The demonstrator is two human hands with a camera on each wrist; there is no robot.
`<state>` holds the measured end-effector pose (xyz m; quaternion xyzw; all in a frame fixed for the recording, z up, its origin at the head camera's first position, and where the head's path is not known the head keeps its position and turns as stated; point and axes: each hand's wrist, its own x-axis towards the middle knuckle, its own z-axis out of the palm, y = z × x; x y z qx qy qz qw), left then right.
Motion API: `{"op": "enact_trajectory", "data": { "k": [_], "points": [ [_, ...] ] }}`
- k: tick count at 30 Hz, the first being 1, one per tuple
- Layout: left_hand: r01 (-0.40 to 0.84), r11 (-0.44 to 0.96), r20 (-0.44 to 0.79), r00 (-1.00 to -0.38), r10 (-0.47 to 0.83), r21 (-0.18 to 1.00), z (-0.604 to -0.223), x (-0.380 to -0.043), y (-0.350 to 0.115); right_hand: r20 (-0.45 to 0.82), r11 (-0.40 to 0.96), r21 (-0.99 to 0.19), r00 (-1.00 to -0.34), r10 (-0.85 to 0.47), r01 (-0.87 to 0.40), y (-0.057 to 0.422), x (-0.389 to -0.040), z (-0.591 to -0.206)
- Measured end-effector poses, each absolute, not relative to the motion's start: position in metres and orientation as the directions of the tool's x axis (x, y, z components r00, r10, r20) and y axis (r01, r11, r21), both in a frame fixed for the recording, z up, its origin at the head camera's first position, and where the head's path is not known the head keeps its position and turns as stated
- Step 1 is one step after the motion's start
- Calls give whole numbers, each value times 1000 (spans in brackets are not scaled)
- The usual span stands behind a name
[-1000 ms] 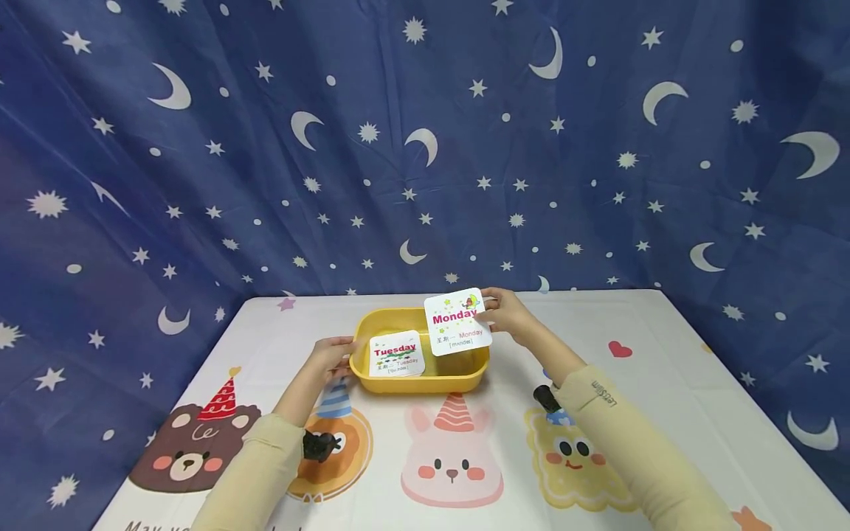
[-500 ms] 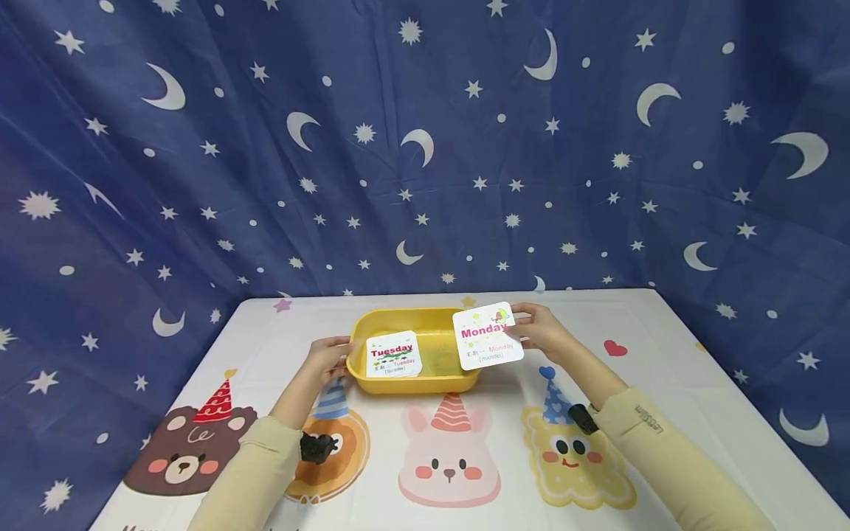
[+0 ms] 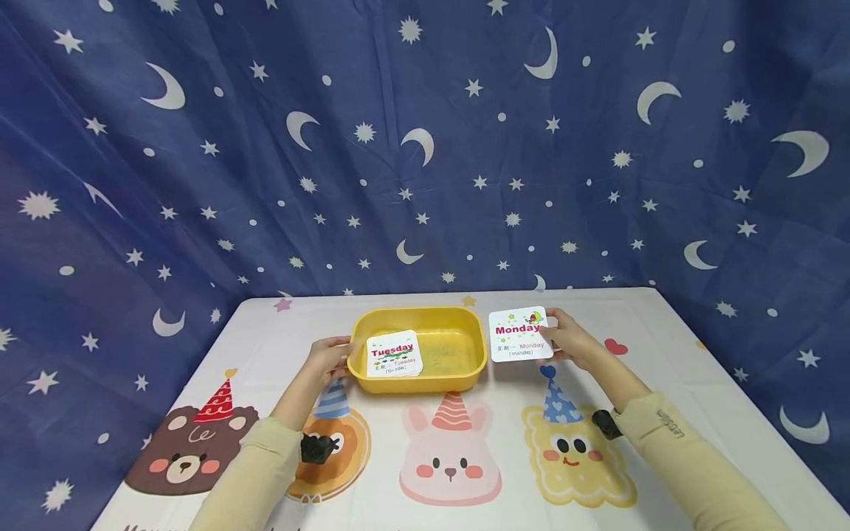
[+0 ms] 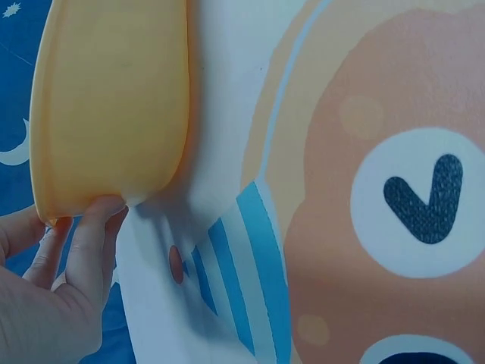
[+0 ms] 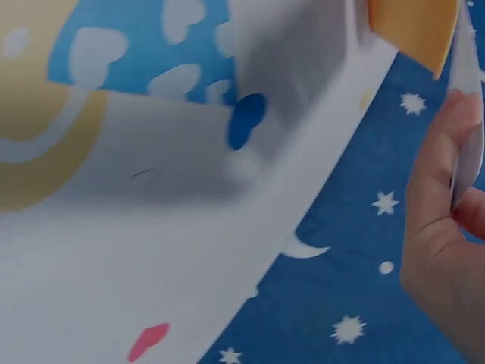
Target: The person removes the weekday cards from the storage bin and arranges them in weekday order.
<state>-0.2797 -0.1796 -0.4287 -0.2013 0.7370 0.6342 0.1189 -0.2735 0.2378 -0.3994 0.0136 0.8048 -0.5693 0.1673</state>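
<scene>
My right hand [image 3: 572, 341] pinches a white rounded card printed "Monday" [image 3: 516, 346] by its right edge, just right of the yellow tray [image 3: 425, 383]. In the right wrist view the card [image 5: 468, 163] shows edge-on between thumb and fingers. Inside the tray, at its left, lies a "Tuesday" card [image 3: 392, 345], with the edge of another card peeking out beneath it. My left hand [image 3: 330, 358] holds the tray's left end. The left wrist view shows the fingers of that hand [image 4: 68, 280] gripping the rim of the tray [image 4: 114, 106].
A white tablecloth [image 3: 451, 435] with printed cartoon animals and party hats covers the table. Behind it hangs a blue curtain [image 3: 425, 206] with moons and stars. Black wrist straps show at both sleeves.
The right hand has carried the Monday card from over the tray to the right, past the tray's right end, and slightly lower. The left hand stays at the tray.
</scene>
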Motion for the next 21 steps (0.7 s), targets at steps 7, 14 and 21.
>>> {"op": "enact_trajectory", "data": {
  "k": [7,14,21],
  "points": [
    [-444,119,-426,-892,-152,888,-430,-280,-180,-342,338,-895,-934,-100,291,246,-284,-414],
    [-441,124,-423,-894,-146,889,-431,-279,-181,-377,321,-886,-923,-75,335,244,-290,-416],
    [-444,125,-425,-892,-155,887,-432,-279,-181,-423,325,-864,-905,-51,385,235,-308,-431]
  ]
}}
